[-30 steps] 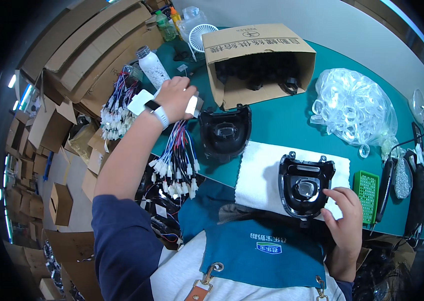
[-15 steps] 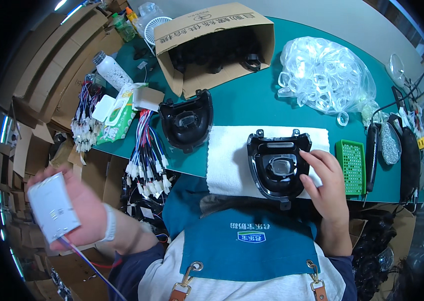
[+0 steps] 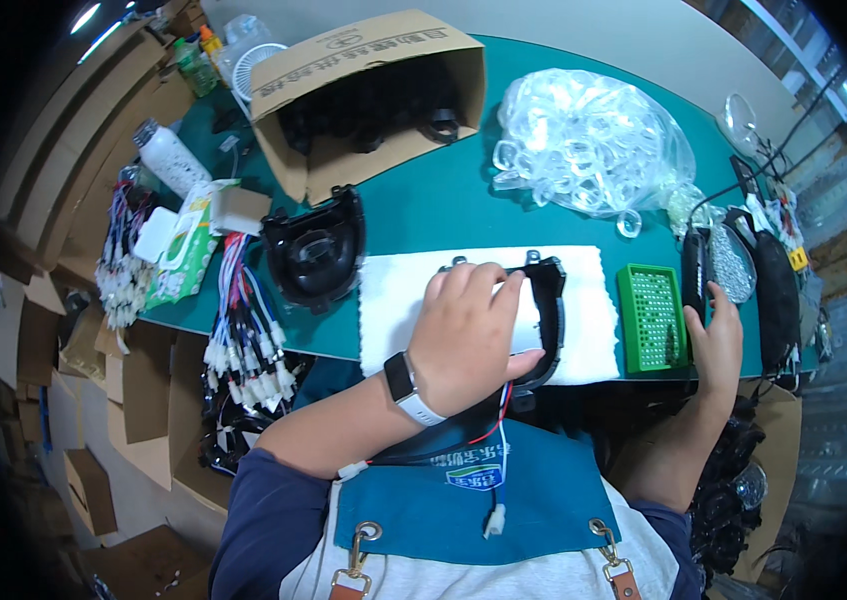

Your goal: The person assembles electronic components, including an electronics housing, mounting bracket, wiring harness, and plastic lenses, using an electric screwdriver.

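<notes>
My left hand (image 3: 468,325) is over a black plastic housing (image 3: 549,310) on a white cloth (image 3: 393,300), its fingers closed on a flat white panel (image 3: 527,322) that lies against the housing's cavity. Much of both is hidden under the hand. Red, white and dark wires (image 3: 503,425) trail from the panel over my apron and end in white connectors. At the right, my right hand (image 3: 718,345) has thumb and forefinger apart beside a black rod-shaped tool (image 3: 695,270), with nothing visible in its grasp.
A green perforated tray (image 3: 628,300) of screws stands left of my right hand. A second black housing (image 3: 315,255) and a bundle of wires (image 3: 248,330) are at the left. Behind are a carton of black parts (image 3: 363,50) and a bag of clear parts (image 3: 593,140).
My left hand has brought the white panel from the far left onto the housing. My right hand has left the housing and moved right, beside the black tool. The view has shifted.
</notes>
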A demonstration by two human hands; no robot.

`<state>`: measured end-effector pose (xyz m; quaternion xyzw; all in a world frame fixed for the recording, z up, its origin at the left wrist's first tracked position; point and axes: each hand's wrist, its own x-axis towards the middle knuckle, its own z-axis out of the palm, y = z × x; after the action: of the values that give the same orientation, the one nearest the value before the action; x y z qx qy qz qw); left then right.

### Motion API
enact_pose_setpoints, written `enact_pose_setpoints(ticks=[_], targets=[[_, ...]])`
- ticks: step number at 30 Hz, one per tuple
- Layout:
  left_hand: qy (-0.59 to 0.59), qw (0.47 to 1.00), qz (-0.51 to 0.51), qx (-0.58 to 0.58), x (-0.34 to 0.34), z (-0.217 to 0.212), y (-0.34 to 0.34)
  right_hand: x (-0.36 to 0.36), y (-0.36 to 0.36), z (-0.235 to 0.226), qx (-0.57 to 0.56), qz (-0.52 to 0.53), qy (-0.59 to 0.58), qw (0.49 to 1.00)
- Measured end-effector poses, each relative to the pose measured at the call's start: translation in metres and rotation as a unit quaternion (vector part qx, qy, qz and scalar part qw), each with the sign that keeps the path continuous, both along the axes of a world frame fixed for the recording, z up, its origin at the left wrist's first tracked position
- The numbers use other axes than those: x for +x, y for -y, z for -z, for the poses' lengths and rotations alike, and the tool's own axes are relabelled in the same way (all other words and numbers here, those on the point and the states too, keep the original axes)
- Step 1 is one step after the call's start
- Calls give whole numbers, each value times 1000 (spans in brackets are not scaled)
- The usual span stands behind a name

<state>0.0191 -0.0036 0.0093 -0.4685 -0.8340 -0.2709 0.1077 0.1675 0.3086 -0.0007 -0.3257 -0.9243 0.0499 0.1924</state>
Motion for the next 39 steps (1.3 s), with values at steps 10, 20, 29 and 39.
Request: enact_pose_setpoints(ticks=[10,20,29,39], targets=[[28,999,29,-6,-14,11,-1,-15,-19,15,-106,98,20,989],[41,998,48,-11,-14,11,0,27,-39,-28,-436,-140,-495,739],[40,998,41,-11,-13,8,-2,-28,41,-38,-343,-217,-642,651],[47,998,40,-11,-13,8,-3,-47,37,-9,-363,-218,-593,685]])
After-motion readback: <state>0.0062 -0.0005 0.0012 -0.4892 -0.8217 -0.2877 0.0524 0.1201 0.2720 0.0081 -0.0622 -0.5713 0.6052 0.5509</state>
